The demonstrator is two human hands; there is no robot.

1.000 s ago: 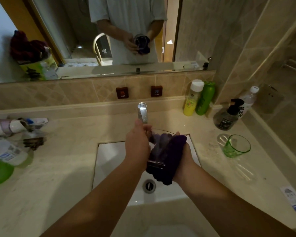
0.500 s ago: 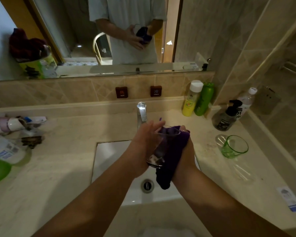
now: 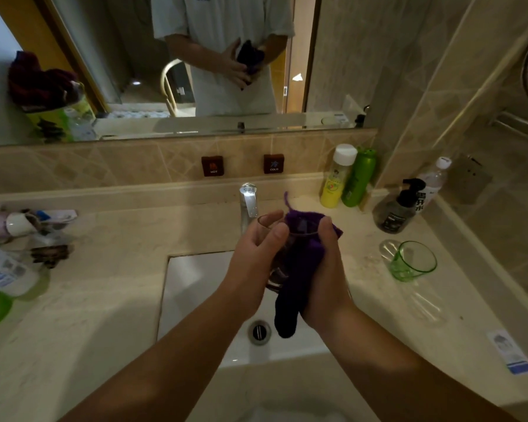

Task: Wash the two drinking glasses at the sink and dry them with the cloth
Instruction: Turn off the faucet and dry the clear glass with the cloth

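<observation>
While toiletries clutter the counter [image 3: 110, 287] at far left, the action sits above the sink [image 3: 195, 278]. The left hand [image 3: 253, 263] wraps its fingers and thumb around a clear glass [image 3: 275, 269], held roughly upright with its mouth tipped away toward the tap [image 3: 248, 202]. Directly right of it, touching, the right hand [image 3: 323, 275] clenches the purple cloth [image 3: 299, 257], which is stuffed into the mouth and draped down the glass's right wall; a tail hangs over the drain [image 3: 259, 331]. Both hands are equally near. Farther right, a green glass [image 3: 412, 260] stands on the counter. Compared with a second ago, the left hand has shifted from the rim down around the side, and the cloth now bunches higher.
</observation>
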